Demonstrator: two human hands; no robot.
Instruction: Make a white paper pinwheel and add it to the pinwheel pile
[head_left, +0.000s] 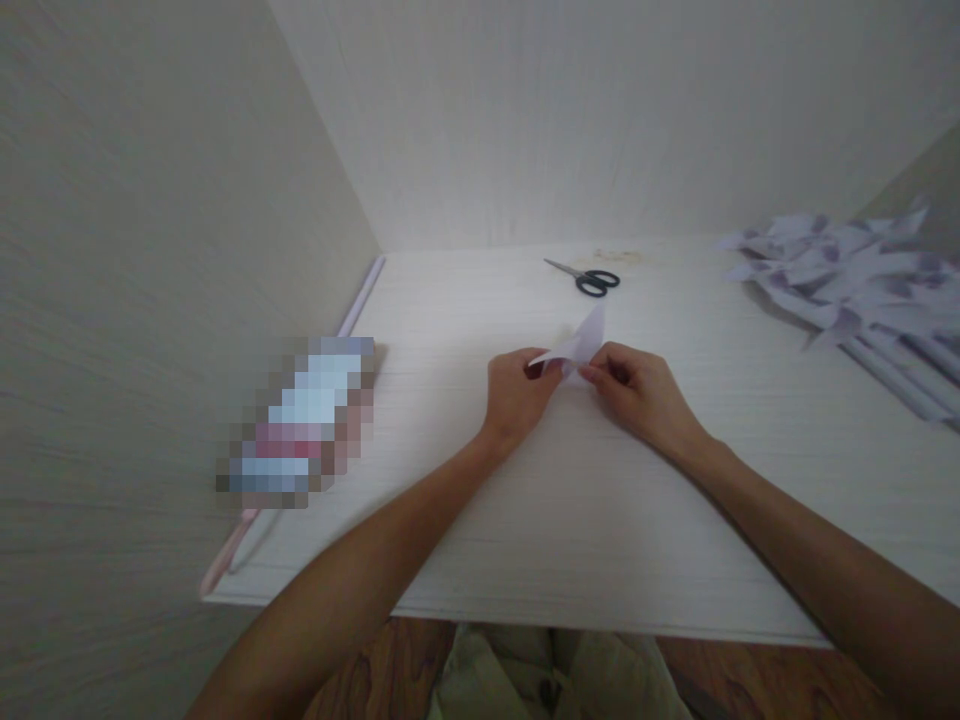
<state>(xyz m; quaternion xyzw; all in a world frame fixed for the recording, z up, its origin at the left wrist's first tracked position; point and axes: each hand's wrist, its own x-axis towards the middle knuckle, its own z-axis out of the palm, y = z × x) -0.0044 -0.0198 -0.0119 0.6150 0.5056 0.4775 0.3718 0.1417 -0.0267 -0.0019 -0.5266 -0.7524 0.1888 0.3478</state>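
Both hands, left hand [517, 395] and right hand [637, 395], pinch a folded pale paper piece [576, 347] just above the white table [525, 520], with black-handled scissors [589, 278] lying beyond near the wall.

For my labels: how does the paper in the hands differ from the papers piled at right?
The held paper is one piece, pinched by left hand and right hand; the piled papers are many, untouched. The held paper sits central, the piled papers far right. Both pale, pointed.
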